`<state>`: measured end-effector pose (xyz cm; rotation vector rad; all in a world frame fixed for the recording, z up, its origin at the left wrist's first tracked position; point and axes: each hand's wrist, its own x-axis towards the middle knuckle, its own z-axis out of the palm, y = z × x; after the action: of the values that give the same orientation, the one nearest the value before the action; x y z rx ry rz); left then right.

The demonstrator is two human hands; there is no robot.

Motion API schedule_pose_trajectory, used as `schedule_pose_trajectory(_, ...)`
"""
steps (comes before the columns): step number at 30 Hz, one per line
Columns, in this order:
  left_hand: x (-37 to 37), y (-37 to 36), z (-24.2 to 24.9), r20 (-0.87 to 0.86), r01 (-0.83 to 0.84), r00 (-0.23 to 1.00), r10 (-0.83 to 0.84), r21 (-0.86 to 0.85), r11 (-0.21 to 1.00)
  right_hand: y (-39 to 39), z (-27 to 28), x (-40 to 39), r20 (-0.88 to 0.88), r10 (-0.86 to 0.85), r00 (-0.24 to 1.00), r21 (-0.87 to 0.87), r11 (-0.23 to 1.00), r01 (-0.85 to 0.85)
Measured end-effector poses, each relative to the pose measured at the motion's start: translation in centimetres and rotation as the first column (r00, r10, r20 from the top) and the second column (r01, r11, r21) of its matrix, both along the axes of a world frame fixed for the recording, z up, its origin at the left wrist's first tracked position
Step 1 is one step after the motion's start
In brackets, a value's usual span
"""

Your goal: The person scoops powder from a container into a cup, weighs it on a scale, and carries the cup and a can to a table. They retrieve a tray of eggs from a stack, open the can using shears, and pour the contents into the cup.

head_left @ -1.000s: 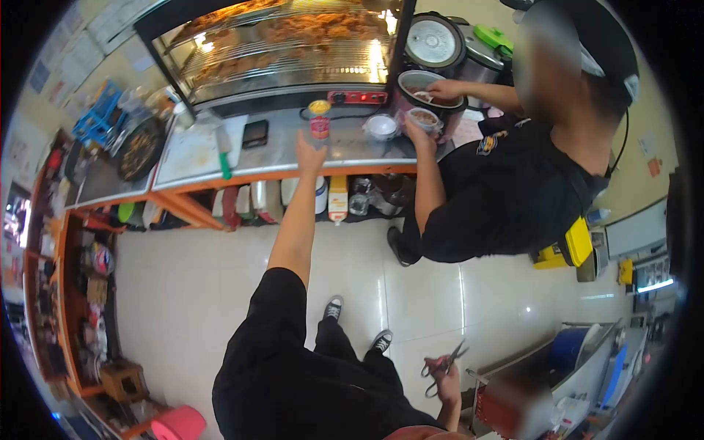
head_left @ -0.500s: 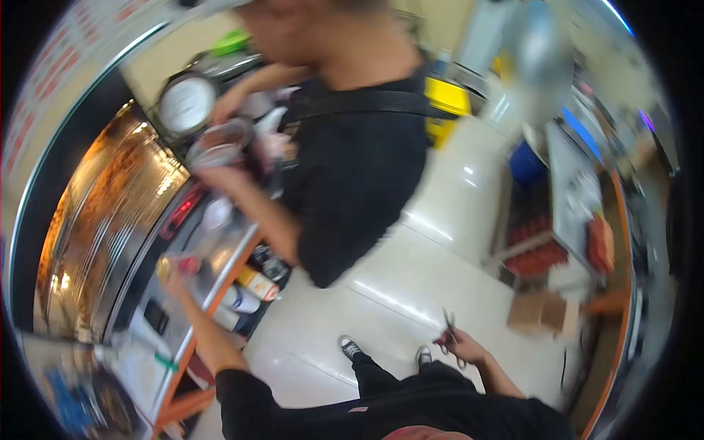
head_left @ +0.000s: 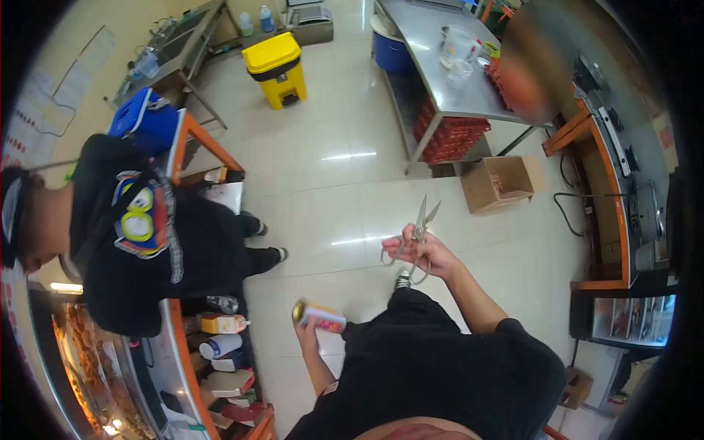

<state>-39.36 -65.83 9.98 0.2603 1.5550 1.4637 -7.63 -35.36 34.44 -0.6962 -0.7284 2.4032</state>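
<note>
In my left hand [head_left: 311, 339] is a can [head_left: 326, 320] with a gold-coloured end and a pink and white label, held on its side low at the left of my body. My fingers wrap round its lower side. Metal scissors [head_left: 419, 229] with large loop handles lie across my right hand [head_left: 434, 257], in front of me. Their blades point away and stand partly apart. The thumb lies against the scissors while some fingers stretch out past the handles. The two hands are well apart, above the tiled floor.
A co-worker [head_left: 198, 242] stands at the left beside a lit food display [head_left: 88, 359]. Ahead are a yellow pedal bin [head_left: 277, 70] and a steel table [head_left: 447, 88] with red trays [head_left: 447, 139] beneath. A cardboard box [head_left: 499, 185] sits on the floor. Orange-framed counters [head_left: 623, 220] line the right.
I have turned right, away from the counter and display. My left hand has come back from the counter with the can. The scissors in my right hand are now raised higher before me.
</note>
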Motion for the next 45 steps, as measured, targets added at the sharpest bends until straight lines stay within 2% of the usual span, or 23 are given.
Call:
schedule_pose_trajectory(1, 3.5, 7.5, 7.7, -0.352, 0.243, 0.916, -0.193, 0.104, 0.964, 2.3, 0.5, 2.5, 0.039, -0.036, 0.999, 0.070, 0.997, 0.034)
schedule_pose_trajectory(2, 6.4, 14.2, 14.6, -0.302, 0.387, 0.882, -0.362, 0.026, 0.922, 4.6, 0.7, 4.7, 0.073, -0.065, 0.995, 0.143, 0.988, 0.054)
schedule_pose_trajectory(3, 7.7, 18.6, 14.5, -0.640, 0.526, 0.666, -0.383, 0.039, 0.849, 6.2, 0.5, 6.4, 0.093, -0.103, 0.990, 0.206, 0.975, 0.082)
schedule_pose_trajectory(4, 9.4, 22.9, 15.7, -0.641, 0.562, 0.664, -0.386, 0.087, 0.822, 8.1, -0.4, 8.3, 0.195, -0.165, 0.967, 0.343, 0.935, 0.090)
schedule_pose_trajectory(5, 11.3, 26.8, 17.4, -0.640, 0.596, 0.664, -0.388, 0.138, 0.791, 9.6, -0.3, 10.1, 0.356, -0.242, 0.903, 0.524, 0.852, 0.021)
schedule_pose_trajectory(7, 15.6, 33.6, 20.8, -0.690, 0.607, 0.640, -0.339, 0.184, 0.773, 13.5, 0.9, 13.5, 0.558, -0.469, 0.684, 0.778, 0.583, -0.235)
schedule_pose_trajectory(8, 17.6, 36.7, 22.4, -0.750, 0.644, 0.579, -0.320, 0.180, 0.743, 15.0, 1.3, 15.1, 0.543, -0.647, 0.536, 0.840, 0.418, -0.346)
schedule_pose_trajectory(10, 21.3, 41.9, 24.9, -0.853, 0.712, 0.446, -0.270, 0.156, 0.685, 18.3, 3.6, 17.8, 0.581, -0.728, 0.363, 0.755, 0.316, -0.574)
schedule_pose_trajectory(11, 23.0, 44.1, 25.3, -0.848, 0.721, 0.461, -0.260, 0.187, 0.667, 20.0, 4.2, 19.0, 0.579, -0.768, 0.275, 0.684, 0.273, -0.677)
schedule_pose_trajectory(12, 24.7, 46.2, 25.6, -0.844, 0.730, 0.475, -0.251, 0.218, 0.648, 21.5, 4.2, 20.3, 0.508, -0.819, 0.266, 0.669, 0.181, -0.721)
schedule_pose_trajectory(14, 27.3, 50.1, 26.0, -0.848, 0.756, 0.466, -0.252, 0.234, 0.611, 24.6, 5.4, 22.3, 0.479, -0.844, 0.241, 0.606, 0.120, -0.786)
schedule_pose_trajectory(15, 28.2, 51.9, 26.3, -0.837, 0.776, 0.453, -0.307, 0.200, 0.598, 26.2, 6.3, 23.2, 0.462, -0.858, 0.224, 0.570, 0.094, -0.816)
schedule_pose_trajectory(17, 29.8, 55.6, 26.7, -0.805, 0.818, 0.423, -0.417, 0.141, 0.557, 29.3, 7.7, 24.7, 0.468, -0.862, 0.194, 0.506, 0.082, -0.859)
schedule_pose_trajectory(23, 33.2, 67.0, 27.0, -0.709, 0.899, 0.401, -0.580, 0.182, 0.398, 37.6, 13.1, 28.2, 0.448, -0.890, 0.085, 0.269, 0.044, -0.962)
schedule_pose_trajectory(24, 33.8, 68.9, 27.3, -0.691, 0.909, 0.395, -0.605, 0.195, 0.370, 38.7, 14.3, 28.5, 0.450, -0.892, 0.044, 0.176, 0.040, -0.984)
schedule_pose_trajectory(27, 36.2, 73.7, 27.9, -0.680, 0.922, 0.385, -0.624, 0.250, 0.296, 42.5, 15.8, 30.1, 0.453, -0.891, 0.036, 0.094, 0.008, -0.996)
schedule_pose_trajectory(30, 38.4, 77.1, 29.2, -0.708, 0.945, 0.323, -0.629, 0.203, 0.257, 46.0, 16.9, 31.9, 0.465, -0.885, 0.030, 0.038, -0.014, -0.999)
schedule_pose_trajectory(35, 42.2, 82.2, 29.6, -0.715, 0.934, 0.330, -0.616, 0.156, 0.320, 52.8, 18.0, 35.7, 0.427, -0.903, 0.044, -0.042, -0.069, -0.997)
schedule_pose_trajectory(39, 44.8, 84.6, 29.8, -0.706, 0.904, 0.382, -0.596, 0.151, 0.401, 57.2, 17.2, 38.0, 0.441, -0.887, 0.140, 0.016, -0.149, -0.989)
schedule_pose_trajectory(45, 47.0, 86.8, 29.7, -0.682, 0.866, 0.434, -0.589, 0.136, 0.481, 61.3, 17.0, 39.9, 0.403, -0.900, 0.164, -0.029, -0.192, -0.981)
